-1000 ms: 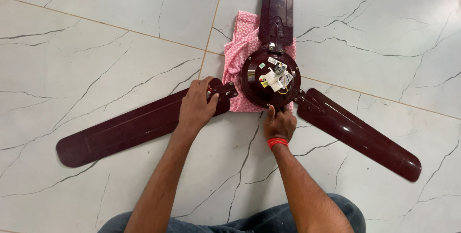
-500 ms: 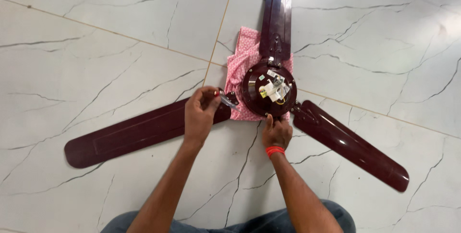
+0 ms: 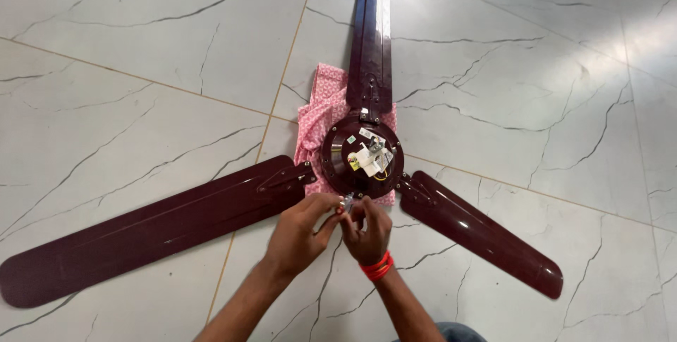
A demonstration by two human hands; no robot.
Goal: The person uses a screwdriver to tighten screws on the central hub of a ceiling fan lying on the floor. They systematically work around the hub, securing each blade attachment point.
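Note:
A dark maroon ceiling fan lies on the floor, its round motor hub [image 3: 361, 156] facing up with white wiring parts at the centre. Three blades spread from it: one to the left [image 3: 148, 226], one to the far side [image 3: 372, 39], one to the right [image 3: 479, 233]. My left hand [image 3: 300, 233] and my right hand [image 3: 368, 233], with a red band on its wrist, meet just in front of the hub. Together their fingertips pinch a small silvery part [image 3: 347, 204], too small to identify.
A pink patterned cloth [image 3: 315, 116] lies under the hub. The floor is white marble-look tile [image 3: 141, 67] with dark veins and thin grout lines. My knee in blue fabric [image 3: 458, 331] shows at the bottom edge.
My left hand has left the left blade's bracket and come to the right hand in front of the hub. Both now pinch the small part. The view has shifted.

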